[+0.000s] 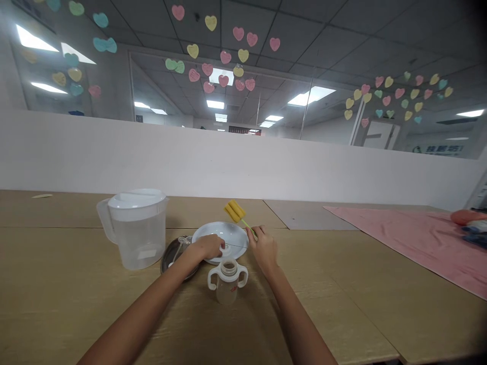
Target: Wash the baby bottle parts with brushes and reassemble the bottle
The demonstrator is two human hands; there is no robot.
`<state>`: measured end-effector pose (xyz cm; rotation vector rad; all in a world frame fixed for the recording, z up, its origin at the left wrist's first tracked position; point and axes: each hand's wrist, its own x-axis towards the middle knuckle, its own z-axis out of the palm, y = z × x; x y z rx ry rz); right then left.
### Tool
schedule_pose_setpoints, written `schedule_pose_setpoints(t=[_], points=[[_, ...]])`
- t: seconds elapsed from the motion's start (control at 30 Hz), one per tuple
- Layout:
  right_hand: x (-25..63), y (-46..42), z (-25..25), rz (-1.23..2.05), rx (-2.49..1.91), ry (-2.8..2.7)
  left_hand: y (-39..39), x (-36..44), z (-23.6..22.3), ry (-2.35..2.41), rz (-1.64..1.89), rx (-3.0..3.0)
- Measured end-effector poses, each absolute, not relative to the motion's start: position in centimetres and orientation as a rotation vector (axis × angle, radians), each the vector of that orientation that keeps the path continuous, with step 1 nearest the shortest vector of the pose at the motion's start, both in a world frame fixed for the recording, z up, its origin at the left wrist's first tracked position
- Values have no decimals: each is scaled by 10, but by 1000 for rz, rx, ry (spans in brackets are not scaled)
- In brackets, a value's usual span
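So the left hand (209,247) reached into the glossy white plate (232,231) from about 8 o'clock, fingers bunched at a small white part (225,251); couldn't tell if they gripped it or just touched it. The right hand (264,247), at the plate's 3 o'clock, had its fingers closed on the skinny green handle of a sponge (235,211), whose soft yellow lobes sat toward 1 o'clock. My read: the step was handling the part with the sponge ready, and the next move called for a steady pinch on both. The bottle (227,290) stood uncapped at 6 o'clock, see-through with smooth looped handles. Round metal dish (165,258) at 8, chunky translucent jug (139,241) at 9.
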<state>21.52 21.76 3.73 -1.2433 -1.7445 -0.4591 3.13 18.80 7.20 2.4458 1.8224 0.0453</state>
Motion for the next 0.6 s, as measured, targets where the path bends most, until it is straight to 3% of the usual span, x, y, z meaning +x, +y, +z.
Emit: schedule_pose_setpoints(t=[0.6], points=[[216, 223, 33, -394, -1227, -1798, 195, 23, 69, 1706, 115, 2367]])
